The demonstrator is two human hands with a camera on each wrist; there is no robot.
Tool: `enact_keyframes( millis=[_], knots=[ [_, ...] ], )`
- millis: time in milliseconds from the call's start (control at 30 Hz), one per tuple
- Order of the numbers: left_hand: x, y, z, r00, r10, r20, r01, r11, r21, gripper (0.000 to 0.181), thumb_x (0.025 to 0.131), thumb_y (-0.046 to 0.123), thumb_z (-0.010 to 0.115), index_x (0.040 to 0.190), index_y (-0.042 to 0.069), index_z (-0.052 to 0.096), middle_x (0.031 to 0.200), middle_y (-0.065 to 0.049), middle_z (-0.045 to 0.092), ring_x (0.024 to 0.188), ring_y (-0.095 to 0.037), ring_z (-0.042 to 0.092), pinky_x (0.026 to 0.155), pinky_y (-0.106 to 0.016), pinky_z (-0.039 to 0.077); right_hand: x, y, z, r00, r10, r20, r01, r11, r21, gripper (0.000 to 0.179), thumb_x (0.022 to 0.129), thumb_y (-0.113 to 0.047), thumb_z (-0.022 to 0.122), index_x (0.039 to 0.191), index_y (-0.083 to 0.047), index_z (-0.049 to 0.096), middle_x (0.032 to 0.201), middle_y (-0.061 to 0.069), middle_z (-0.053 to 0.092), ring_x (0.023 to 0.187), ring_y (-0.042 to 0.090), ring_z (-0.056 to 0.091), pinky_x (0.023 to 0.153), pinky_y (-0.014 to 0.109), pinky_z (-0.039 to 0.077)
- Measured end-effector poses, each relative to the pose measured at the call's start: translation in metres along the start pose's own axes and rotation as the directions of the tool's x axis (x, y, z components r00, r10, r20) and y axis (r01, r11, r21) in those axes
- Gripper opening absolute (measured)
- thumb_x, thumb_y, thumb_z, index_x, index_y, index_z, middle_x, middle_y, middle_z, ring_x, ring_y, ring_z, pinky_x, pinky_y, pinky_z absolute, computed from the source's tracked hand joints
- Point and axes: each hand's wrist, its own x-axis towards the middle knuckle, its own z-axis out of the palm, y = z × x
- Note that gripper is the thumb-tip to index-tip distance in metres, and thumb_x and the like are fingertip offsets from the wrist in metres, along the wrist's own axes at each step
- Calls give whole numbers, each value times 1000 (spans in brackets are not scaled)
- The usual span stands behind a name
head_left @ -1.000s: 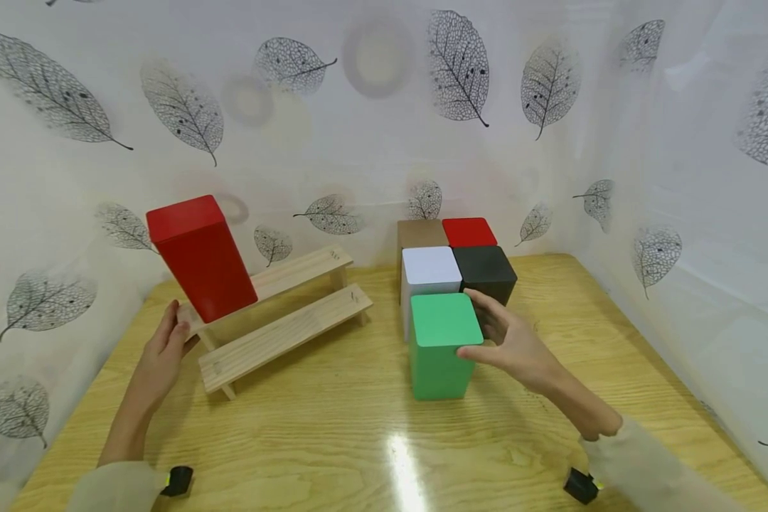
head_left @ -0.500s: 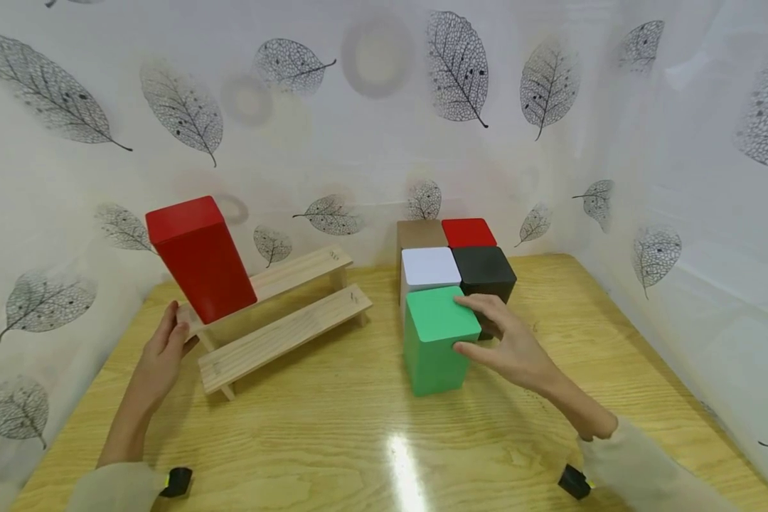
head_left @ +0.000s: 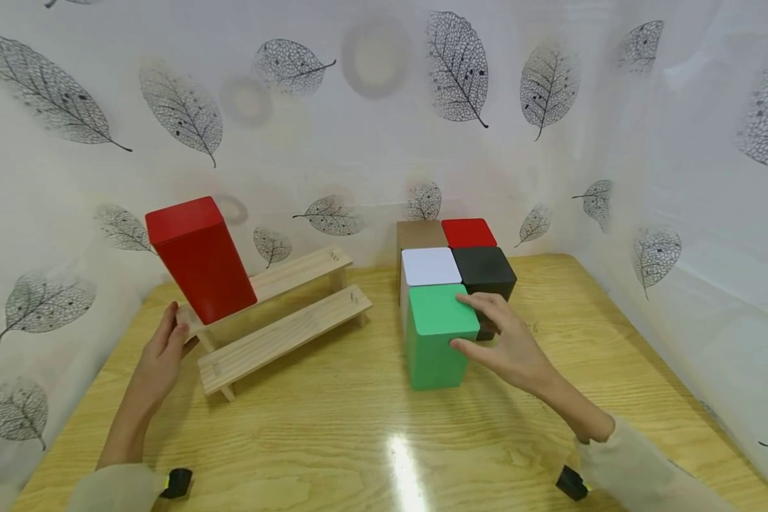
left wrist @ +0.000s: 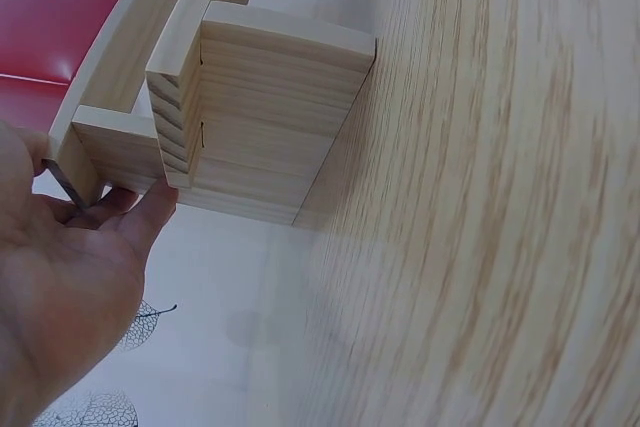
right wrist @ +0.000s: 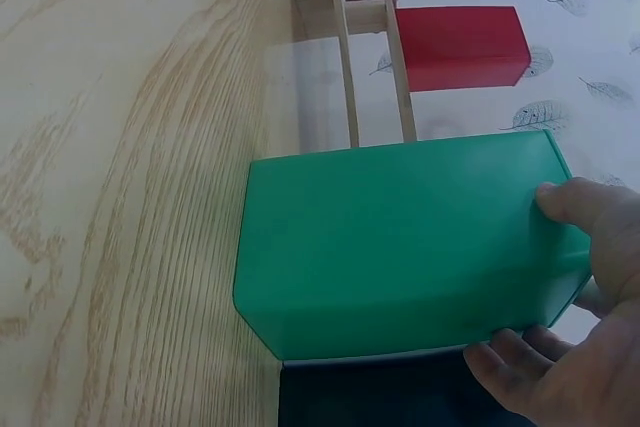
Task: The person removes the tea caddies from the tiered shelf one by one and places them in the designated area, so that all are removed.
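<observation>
My left hand [head_left: 162,348] grips the left end of the upper board of a two-tier wooden riser stand [head_left: 284,338]. In the left wrist view, the fingers [left wrist: 150,215] curl beneath that board. A tall red box [head_left: 203,263] stands on the board's left end, just beyond this hand. On the right, my right hand [head_left: 512,348] holds a green box [head_left: 441,311] near its top, thumb on the near side and fingers toward the back. The green box is upright on the table, directly in front of a white box [head_left: 432,266] and partly hiding it.
Behind the green box, a black box [head_left: 483,266], a brown box [head_left: 420,233] and another red box [head_left: 469,232] stand close together with the white one. A leaf-patterned curtain [head_left: 371,142] hangs behind and at both sides of the wooden table [head_left: 307,441].
The green box has shifted slightly back and left toward the white box, turning a little and straightening again, with my right hand on it. My left hand and the stand stay put.
</observation>
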Motion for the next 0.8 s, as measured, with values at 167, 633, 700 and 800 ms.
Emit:
enact_keyframes(
  millis=[167, 633, 700, 800],
  knots=[
    [0, 0, 0, 1000, 8, -2, -8, 1000, -1, 67, 115, 37, 23, 163, 10, -16, 169, -18, -15, 141, -59, 29, 101, -7, 36, 0, -3, -1, 1000, 12, -1, -12, 1000, -14, 67, 88, -8, 84, 148, -1, 55, 138, 16, 50, 119, 32, 57, 94, 25, 53],
    [0, 0, 0, 1000, 15, 0, -15, 1000, -8, 67, 115, 37, 24, 163, 10, -16, 169, -17, -16, 142, -57, 27, 102, -8, 36, -1, -2, 0, 1000, 18, -19, -19, 997, -77, 71, 86, -12, 86, 149, -5, 53, 139, 14, 50, 120, 29, 53, 94, 38, 54],
    [0, 0, 0, 1000, 16, -2, -16, 1000, -5, 68, 115, 37, 24, 163, 10, -16, 169, -17, -16, 143, -56, 27, 101, -8, 37, -1, -3, -1, 999, 27, -30, -30, 996, -82, 73, 86, -13, 87, 150, -5, 52, 143, 15, 48, 124, 30, 50, 96, 44, 50],
    [0, -1, 0, 1000, 15, -1, -15, 1000, -4, 68, 115, 37, 24, 163, 11, -16, 169, -17, -16, 144, -55, 27, 101, -7, 37, 2, -6, -4, 997, 19, -69, -25, 996, -81, 71, 87, -13, 85, 149, -4, 52, 147, 16, 45, 131, 33, 46, 101, 52, 44]
  ],
)
